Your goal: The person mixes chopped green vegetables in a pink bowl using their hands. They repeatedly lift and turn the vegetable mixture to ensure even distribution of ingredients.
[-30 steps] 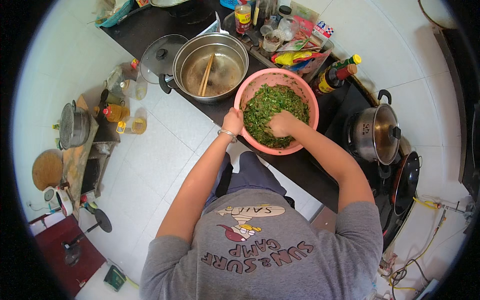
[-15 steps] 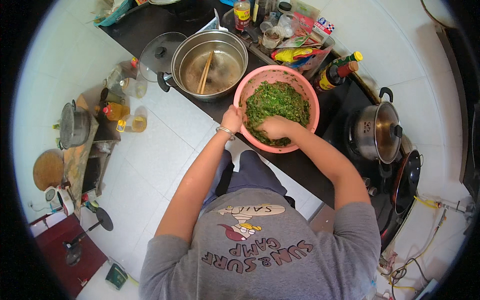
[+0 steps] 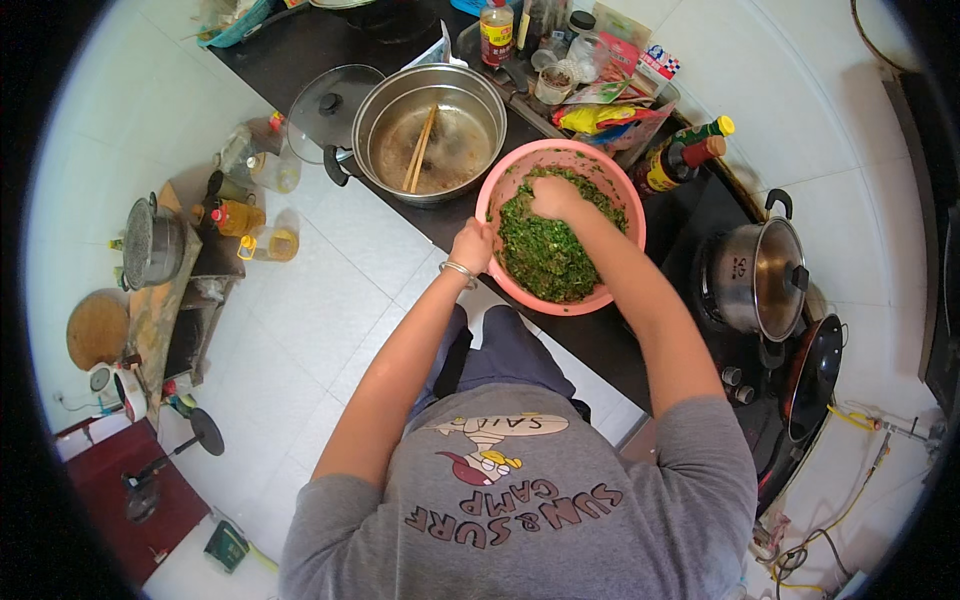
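Note:
A pink plastic basin (image 3: 637, 240) sits at the counter's front edge, holding a heap of finely chopped greens (image 3: 555, 262) mixed with something darker. My left hand (image 3: 474, 246), with a bangle at the wrist, is closed on the basin's left rim. Curled into the far side of the greens is my right hand (image 3: 553, 197); its fingertips are buried among them. Just left of the basin stands a wide steel pot (image 3: 470, 165) with a pair of chopsticks (image 3: 420, 150) lying inside.
A glass lid (image 3: 315, 125) rests beside the steel pot. Behind the basin are a tray of jars and packets (image 3: 600, 95) and dark sauce bottles (image 3: 685, 160). To the right, a lidded pot (image 3: 755, 275) stands on the stove. Oil bottles (image 3: 265, 243) stand at left.
My right hand has moved from the near part of the greens to the far side of the basin. My left hand keeps its hold on the rim. The whole view has shifted slightly.

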Motion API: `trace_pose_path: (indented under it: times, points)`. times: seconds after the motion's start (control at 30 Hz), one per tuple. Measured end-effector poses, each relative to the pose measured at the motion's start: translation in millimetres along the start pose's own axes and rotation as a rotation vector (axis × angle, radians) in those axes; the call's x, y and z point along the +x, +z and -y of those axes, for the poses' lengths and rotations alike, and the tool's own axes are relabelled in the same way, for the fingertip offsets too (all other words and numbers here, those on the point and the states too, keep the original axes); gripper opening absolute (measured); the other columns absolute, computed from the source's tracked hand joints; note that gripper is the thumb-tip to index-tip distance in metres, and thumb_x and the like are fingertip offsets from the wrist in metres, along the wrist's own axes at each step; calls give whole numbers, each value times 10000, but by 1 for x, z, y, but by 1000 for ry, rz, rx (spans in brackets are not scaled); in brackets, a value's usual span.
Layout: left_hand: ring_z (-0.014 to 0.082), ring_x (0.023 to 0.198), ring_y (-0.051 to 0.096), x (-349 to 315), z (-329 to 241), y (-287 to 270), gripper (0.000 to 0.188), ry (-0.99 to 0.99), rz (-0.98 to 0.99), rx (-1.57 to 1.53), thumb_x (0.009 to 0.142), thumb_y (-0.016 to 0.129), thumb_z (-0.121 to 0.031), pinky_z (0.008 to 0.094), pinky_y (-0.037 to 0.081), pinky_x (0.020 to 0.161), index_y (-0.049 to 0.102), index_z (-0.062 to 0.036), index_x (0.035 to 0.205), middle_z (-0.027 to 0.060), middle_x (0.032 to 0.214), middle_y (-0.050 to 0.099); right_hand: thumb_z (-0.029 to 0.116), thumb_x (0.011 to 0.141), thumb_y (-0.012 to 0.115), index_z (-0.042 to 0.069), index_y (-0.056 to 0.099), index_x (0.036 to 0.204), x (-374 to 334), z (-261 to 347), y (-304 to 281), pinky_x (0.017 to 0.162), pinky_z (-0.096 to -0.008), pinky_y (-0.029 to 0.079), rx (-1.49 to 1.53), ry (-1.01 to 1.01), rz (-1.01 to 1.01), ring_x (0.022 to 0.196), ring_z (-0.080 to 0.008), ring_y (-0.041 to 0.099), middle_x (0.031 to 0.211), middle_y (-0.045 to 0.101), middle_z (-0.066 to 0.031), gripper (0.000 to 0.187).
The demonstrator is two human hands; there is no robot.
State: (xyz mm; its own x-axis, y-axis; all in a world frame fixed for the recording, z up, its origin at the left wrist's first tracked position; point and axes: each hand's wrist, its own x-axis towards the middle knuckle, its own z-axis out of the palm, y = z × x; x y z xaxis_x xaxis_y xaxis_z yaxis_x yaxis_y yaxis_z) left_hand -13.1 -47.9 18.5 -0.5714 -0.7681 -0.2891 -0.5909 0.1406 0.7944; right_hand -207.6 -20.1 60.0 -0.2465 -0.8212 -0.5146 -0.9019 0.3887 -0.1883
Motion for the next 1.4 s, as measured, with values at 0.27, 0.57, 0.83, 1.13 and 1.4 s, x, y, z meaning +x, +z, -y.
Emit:
trace_pose_path:
  times: [0.27, 0.57, 0.83, 1.13, 1.4]
  points:
    - [457, 776, 554, 1, 3, 4, 329, 42, -45, 18, 866, 425, -253, 482, 447, 692, 467, 73, 868, 325, 760, 555, 171, 696, 550, 82, 616, 955, -22, 15, 29, 754, -438, 459, 133, -462, 28, 818, -358, 579, 848, 606, -204, 282]
    - [454, 787, 554, -1, -1, 0, 337, 19, -28, 23, 860, 437, -262, 479, 444, 699, 486, 72, 870, 320, 777, 559, 93, 654, 536, 124, 590, 1088, -107, -4, 34, 751, -413, 455, -132, -554, 207, 871, -302, 576, 905, 609, -145, 439]
    - [441, 782, 564, -2, 1, 3, 336, 35, -35, 31, 859, 438, -266, 471, 448, 702, 485, 66, 867, 317, 776, 561, 93, 714, 548, 124, 628, 1030, -114, -22, -9, 726, -398, 476, 194, -529, 150, 780, -305, 605, 870, 633, -160, 328]
    - [440, 736, 567, -2, -1, 0, 340, 21, -13, 11, 869, 424, -265, 472, 454, 666, 480, 71, 858, 311, 742, 559, 159, 732, 518, -17, 505, 1107, -8, 31, 36, 792, -397, 458, 3, 26, 22, 912, -353, 563, 1003, 567, -246, 415]
    - [449, 747, 558, 0, 7, 5, 324, 53, -64, 33, 867, 436, -249, 482, 447, 686, 469, 73, 878, 315, 749, 557, 32, 697, 491, 0, 492, 1150, -12, 35, 39, 834, -375, 432, 543, -82, -32, 980, -339, 547, 1079, 557, -218, 455]
